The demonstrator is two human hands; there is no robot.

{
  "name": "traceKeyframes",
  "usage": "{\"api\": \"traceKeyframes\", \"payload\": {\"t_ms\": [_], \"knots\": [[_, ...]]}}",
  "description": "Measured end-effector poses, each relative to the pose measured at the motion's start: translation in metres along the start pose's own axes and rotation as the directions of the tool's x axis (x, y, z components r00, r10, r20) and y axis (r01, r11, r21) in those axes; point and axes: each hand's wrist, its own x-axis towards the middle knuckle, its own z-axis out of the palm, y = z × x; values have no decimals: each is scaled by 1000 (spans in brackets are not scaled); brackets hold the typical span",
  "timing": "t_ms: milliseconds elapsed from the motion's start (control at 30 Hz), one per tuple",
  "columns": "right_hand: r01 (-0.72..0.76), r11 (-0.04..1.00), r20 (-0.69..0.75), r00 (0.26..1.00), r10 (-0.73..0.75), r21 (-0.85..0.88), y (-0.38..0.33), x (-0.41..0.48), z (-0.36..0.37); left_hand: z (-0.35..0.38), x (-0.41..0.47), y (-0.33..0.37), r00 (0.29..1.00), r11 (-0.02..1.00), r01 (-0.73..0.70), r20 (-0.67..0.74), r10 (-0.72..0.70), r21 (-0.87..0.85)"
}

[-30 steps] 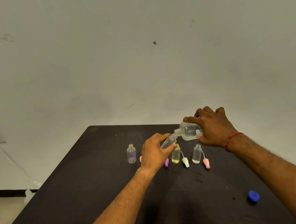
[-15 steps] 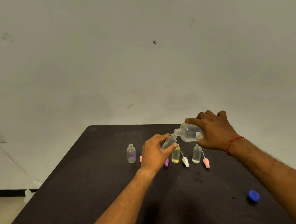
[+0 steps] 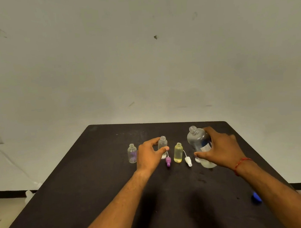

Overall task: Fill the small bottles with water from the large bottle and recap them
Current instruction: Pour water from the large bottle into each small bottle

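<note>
Nearest on the dark tabletop (image 3: 98, 192), right of the yellow bottle (image 3: 178, 152), the light, slippery, squeezable large bottle (image 3: 198, 142) is gripped mid-body by the right hand (image 3: 220, 150); left of it, a rigid small clear bottle (image 3: 162, 144) is pinched by the left hand (image 3: 150, 156), best kept low.

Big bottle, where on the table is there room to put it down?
Bare patches: near the table's front, between the arms, and behind the row. Crowded: the row from purple-tinted bottle to big bottle.

Single head-worn wide-angle view, forward and down over the dark table (image 3: 102, 195), wall behind.
</note>
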Motion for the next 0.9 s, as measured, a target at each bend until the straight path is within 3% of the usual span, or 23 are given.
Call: {"api": "traceKeyframes", "payload": {"t_ms": [367, 900], "knots": [[-131, 967, 33, 991, 127, 220, 14, -19, 26, 23, 27, -49, 987, 983, 159, 17, -162, 91], [-126, 949, 25, 992, 124, 288, 17, -14, 36, 30, 35, -76, 976, 972, 210, 38, -215, 105]]}}
